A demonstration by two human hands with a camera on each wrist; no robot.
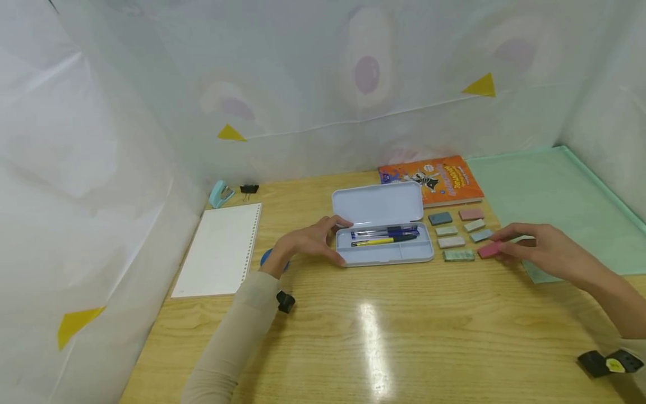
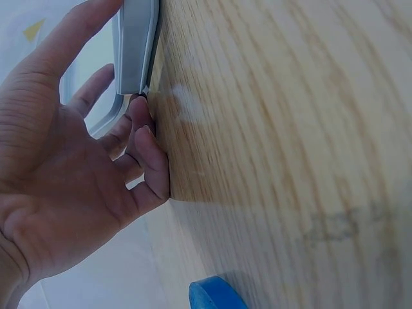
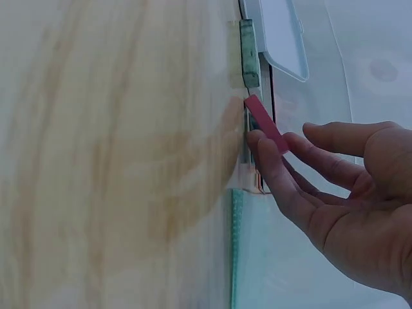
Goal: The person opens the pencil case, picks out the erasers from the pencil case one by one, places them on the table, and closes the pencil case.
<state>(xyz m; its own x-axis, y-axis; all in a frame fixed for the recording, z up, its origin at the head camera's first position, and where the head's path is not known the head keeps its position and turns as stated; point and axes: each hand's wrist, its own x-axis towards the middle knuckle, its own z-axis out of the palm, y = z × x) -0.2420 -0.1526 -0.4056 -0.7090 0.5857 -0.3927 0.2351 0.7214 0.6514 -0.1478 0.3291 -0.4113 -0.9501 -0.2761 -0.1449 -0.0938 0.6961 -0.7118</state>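
My left hand (image 1: 309,240) holds the left end of an open pale blue pencil case (image 1: 370,256), thumb at its front corner and fingers toward the hinge. Inside the case lie clear pens with blue (image 1: 375,233) and a yellow pen with a black end (image 1: 378,242). Over to the right, my right hand (image 1: 550,249) pinches a dark pink eraser (image 1: 487,250) at its right end. The right wrist view shows this eraser (image 3: 262,119) tilted between the fingertips. Several other erasers stand around it in two columns, with a marbled green one (image 1: 458,256) nearest.
An orange book (image 1: 451,179) lies behind the erasers, beside a translucent green mat (image 1: 555,196). At left are a white notebook (image 1: 217,249), a light blue stapler (image 1: 220,194), a black binder clip (image 1: 249,189) and a round blue object (image 1: 266,257), partly hidden by the left wrist.
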